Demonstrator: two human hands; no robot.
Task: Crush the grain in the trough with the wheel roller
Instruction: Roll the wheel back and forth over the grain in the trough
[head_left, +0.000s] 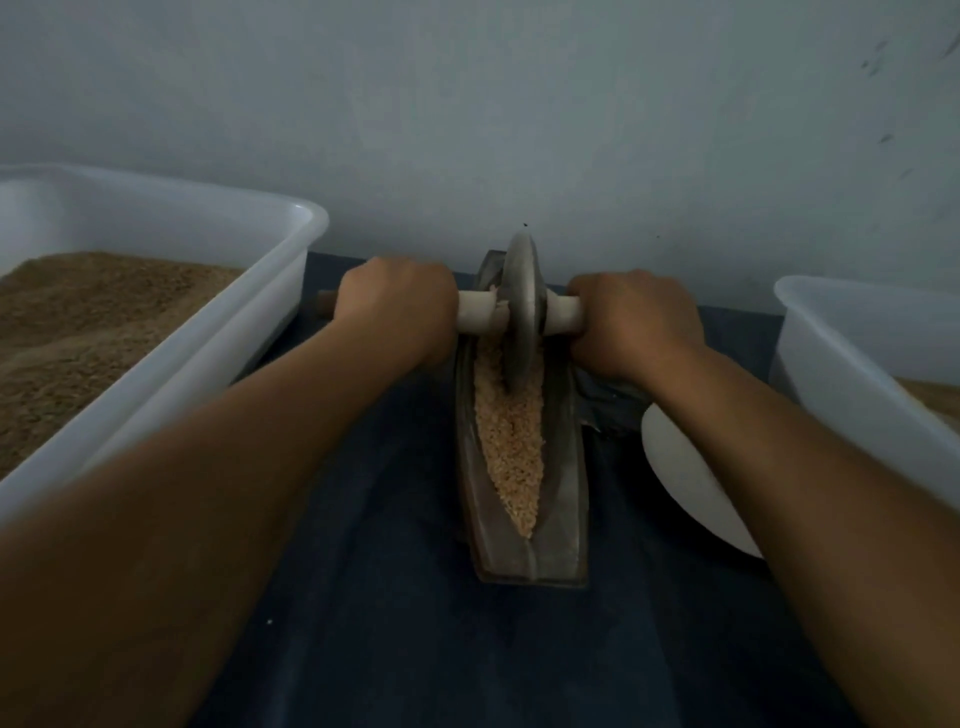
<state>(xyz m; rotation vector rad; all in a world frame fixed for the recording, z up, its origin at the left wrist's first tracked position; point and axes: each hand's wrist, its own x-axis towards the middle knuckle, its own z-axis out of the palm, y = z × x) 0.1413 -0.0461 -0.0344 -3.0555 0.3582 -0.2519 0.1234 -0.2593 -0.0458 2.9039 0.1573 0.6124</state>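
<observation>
Both hands clenched on the axle (475, 313) of the wheel (523, 306), left hand (397, 306) at 9 o'clock of the disc, right hand (635, 322) at 3 o'clock, each grip closed round the pale bar. Wheel upright at the far end of the trough (524, 441), rim sunk in the grain (511, 441). Trough lengthwise on a dark desk (389, 623). Tub (208, 332) of brown meal at 9 o'clock; second tub (852, 374) and white dish (685, 478) at 3 o'clock.
</observation>
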